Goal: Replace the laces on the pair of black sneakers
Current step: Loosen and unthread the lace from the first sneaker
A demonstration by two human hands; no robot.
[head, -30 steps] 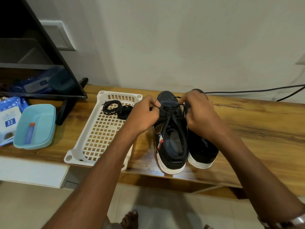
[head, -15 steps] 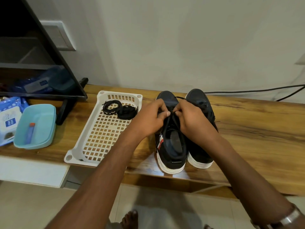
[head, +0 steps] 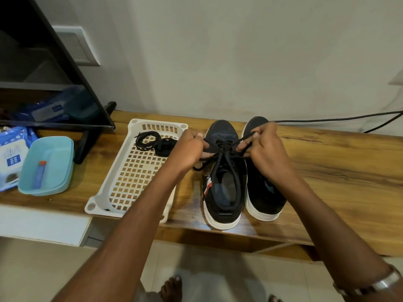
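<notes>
Two black sneakers with white soles stand side by side on the wooden bench, toes toward the wall: the left sneaker (head: 224, 188) and the right sneaker (head: 265, 192). A black lace (head: 225, 162) is threaded in the left sneaker, and its loops hang down over the shoe's opening. My left hand (head: 189, 150) grips one end of this lace at the shoe's left side. Over the toe of the right sneaker, my right hand (head: 266, 147) pinches the other end. Two coiled black laces (head: 156, 143) lie in the far end of a white basket (head: 130, 184).
A teal plastic box (head: 46, 165) with a small tube in it sits at the left, next to blue wipe packets (head: 13, 155). A black TV stand (head: 87, 140) rises behind them. A black cable (head: 338, 119) runs along the wall at the right. The bench's front edge (head: 239, 234) is near.
My hands were together over the left sneaker's tongue half a second ago. They have since moved apart, drawing the lace ends out to either side.
</notes>
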